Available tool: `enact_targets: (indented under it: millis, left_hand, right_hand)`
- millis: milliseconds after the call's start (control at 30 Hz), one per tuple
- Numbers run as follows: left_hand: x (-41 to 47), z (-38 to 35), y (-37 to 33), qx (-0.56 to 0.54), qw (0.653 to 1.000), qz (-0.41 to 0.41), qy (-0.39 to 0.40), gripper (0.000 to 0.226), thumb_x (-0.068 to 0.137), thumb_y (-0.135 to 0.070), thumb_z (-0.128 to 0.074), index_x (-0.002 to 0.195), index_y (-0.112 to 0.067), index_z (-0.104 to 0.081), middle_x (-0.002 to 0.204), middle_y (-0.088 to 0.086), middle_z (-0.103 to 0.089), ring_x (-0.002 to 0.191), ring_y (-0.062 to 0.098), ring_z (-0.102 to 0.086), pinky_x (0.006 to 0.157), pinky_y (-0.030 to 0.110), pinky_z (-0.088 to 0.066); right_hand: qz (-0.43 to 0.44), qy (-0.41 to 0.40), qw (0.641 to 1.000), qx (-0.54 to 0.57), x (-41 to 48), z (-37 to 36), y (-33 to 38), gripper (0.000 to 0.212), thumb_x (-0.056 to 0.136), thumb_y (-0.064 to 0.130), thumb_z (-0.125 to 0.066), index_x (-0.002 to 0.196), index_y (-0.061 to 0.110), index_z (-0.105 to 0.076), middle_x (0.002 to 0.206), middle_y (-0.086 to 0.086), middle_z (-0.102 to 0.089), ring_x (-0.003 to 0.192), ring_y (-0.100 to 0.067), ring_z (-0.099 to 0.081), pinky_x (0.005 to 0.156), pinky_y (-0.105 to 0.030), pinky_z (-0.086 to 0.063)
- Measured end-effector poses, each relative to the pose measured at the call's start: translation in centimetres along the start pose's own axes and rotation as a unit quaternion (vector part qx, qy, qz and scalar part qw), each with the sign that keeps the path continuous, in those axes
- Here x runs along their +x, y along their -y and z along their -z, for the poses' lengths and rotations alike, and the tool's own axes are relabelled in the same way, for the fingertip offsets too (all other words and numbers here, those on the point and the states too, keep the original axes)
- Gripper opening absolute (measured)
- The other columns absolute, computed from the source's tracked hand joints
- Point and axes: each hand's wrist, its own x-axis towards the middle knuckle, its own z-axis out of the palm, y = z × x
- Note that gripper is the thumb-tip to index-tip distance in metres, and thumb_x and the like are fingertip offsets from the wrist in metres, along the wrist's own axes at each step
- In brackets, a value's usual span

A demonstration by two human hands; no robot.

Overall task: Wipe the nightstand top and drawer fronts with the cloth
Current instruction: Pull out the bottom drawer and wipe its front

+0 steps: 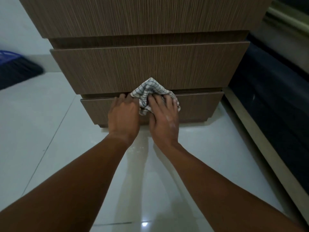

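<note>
1. One brown wood-grain nightstand (143, 67), frame centre; three stacked fronts visible.
2. One crumpled white checked cloth (151, 91), centre frame, right hand (163, 117) pressing it on the bottom drawer front (199, 106).
3. Left hand (122, 114) alongside, fingers spread over the drawer's top edge.
4. One dark-bristled blue broom (18, 67) at left edge; glossy white tile floor (50, 124).

White blue-checked cloth (151, 91), brown streaked-grain nightstand (147, 69), white floor (50, 131).

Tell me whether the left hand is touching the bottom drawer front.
Touching. The head view shows the left hand with its fingers resting on the top edge of the bottom drawer front, beside the checked cloth under the right hand.
</note>
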Motion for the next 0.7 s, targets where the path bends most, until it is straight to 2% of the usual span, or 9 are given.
enact_targets:
  millis: [67, 133, 233, 300, 367, 467, 567, 633, 700]
  left_hand:
    - [0.2, -0.1, 1.2, -0.018, 1.0, 0.014, -0.007, 0.02, 0.092, -0.006, -0.058, 0.103, -0.011, -0.072, 0.102, 0.013, -0.07, 0.094, 0.031, -0.064, 0.083, 0.041, -0.05]
    - [0.6, 0.3, 2.9, -0.006, 1.0, 0.006, 0.0, 0.015, 0.09, -0.01, -0.059, 0.093, -0.013, -0.074, 0.091, 0.015, -0.072, 0.079, 0.032, -0.067, 0.071, 0.039, -0.052]
    - [0.6, 0.5, 5.8, 0.016, 1.0, -0.004, 0.009, 0.015, 0.088, -0.013, -0.06, 0.093, -0.015, -0.074, 0.087, 0.015, -0.073, 0.071, 0.036, -0.069, 0.059, 0.036, -0.048]
    - [-0.1, 0.2, 6.6, 0.037, 0.999, -0.006, 0.005, 0.015, 0.089, -0.014, -0.061, 0.098, -0.014, -0.073, 0.083, 0.014, -0.073, 0.067, 0.035, -0.068, 0.055, 0.032, -0.042]
    - [-1.6, -0.7, 6.7, 0.042, 0.999, -0.001, 0.018, 0.014, 0.095, -0.022, -0.061, 0.098, -0.014, -0.072, 0.079, 0.012, -0.071, 0.064, 0.032, -0.066, 0.054, 0.029, -0.039]
    - [-3.4, -1.7, 7.9, 0.06, 0.997, 0.042, 0.016, 0.023, 0.095, -0.032, -0.064, 0.093, -0.013, -0.075, 0.072, 0.013, -0.07, 0.061, 0.034, -0.065, 0.053, 0.028, -0.036]
    - [-3.4, -2.7, 10.2, 0.109, 0.989, 0.098, 0.016, 0.036, 0.096, -0.045, -0.058, 0.09, -0.015, -0.078, 0.065, 0.014, -0.066, 0.061, 0.036, -0.064, 0.055, 0.029, -0.036]
    - [-2.9, -3.4, 11.2, 0.116, 0.986, 0.117, 0.033, 0.043, 0.096, -0.052, -0.054, 0.088, -0.017, -0.078, 0.066, 0.012, -0.065, 0.062, 0.035, -0.063, 0.056, 0.031, -0.041]
    - [-2.4, -4.0, 11.8, 0.115, 0.985, 0.118, 0.043, 0.045, 0.095, -0.054, -0.055, 0.086, -0.017, -0.079, 0.064, 0.01, -0.063, 0.061, 0.033, -0.062, 0.056, 0.03, -0.039]
  right_hand:
    - [0.001, 0.015, 1.0, -0.025, 0.4, -1.1, 0.6, 0.05, 0.092, 0.016, -0.056, 0.142, 0.015, -0.057, 0.138, -0.006, -0.061, 0.135, -0.035, -0.048, 0.117, -0.059, -0.027]
    - [0.039, 0.037, 0.998, -0.042, 0.6, -2.6, 1.5, 0.048, 0.095, 0.025, -0.056, 0.143, 0.017, -0.057, 0.14, -0.008, -0.059, 0.136, -0.034, -0.047, 0.119, -0.057, -0.025]
    - [0.066, 0.034, 0.997, -0.019, 0.3, -4.8, 1.8, 0.046, 0.1, 0.036, -0.052, 0.142, 0.02, -0.058, 0.141, -0.011, -0.057, 0.135, -0.033, -0.046, 0.12, -0.053, -0.023]
    - [0.044, 0.031, 0.998, -0.03, -0.5, -5.7, 0.3, 0.045, 0.101, 0.042, -0.047, 0.141, 0.025, -0.059, 0.14, -0.013, -0.055, 0.134, -0.031, -0.044, 0.121, -0.051, -0.02]
    - [-0.008, 0.016, 0.998, -0.054, -2.1, -6.1, -2.5, 0.041, 0.1, 0.045, -0.046, 0.135, 0.028, -0.06, 0.137, -0.013, -0.053, 0.13, -0.03, -0.042, 0.119, -0.051, -0.018]
    - [-0.112, -0.025, 0.992, -0.061, -4.3, -7.6, -5.4, 0.036, 0.1, 0.041, -0.045, 0.123, 0.022, -0.063, 0.132, -0.016, -0.056, 0.129, -0.034, -0.044, 0.119, -0.053, -0.018]
    - [-0.185, -0.058, 0.981, 0.009, -4.0, -10.8, -5.4, 0.035, 0.103, 0.035, -0.043, 0.123, 0.018, -0.066, 0.142, -0.014, -0.051, 0.14, -0.032, -0.038, 0.119, -0.057, -0.027]
    - [-0.269, -0.085, 0.952, 0.115, -3.4, -12.8, -4.9, 0.037, 0.106, 0.032, -0.04, 0.136, 0.023, -0.06, 0.156, -0.008, -0.04, 0.146, -0.027, -0.033, 0.118, -0.047, -0.035]
    - [-0.394, -0.127, 0.883, 0.222, -3.0, -14.1, -4.4, 0.04, 0.108, 0.034, -0.037, 0.142, 0.025, -0.055, 0.154, -0.004, -0.046, 0.141, -0.023, -0.044, 0.111, -0.033, -0.04]
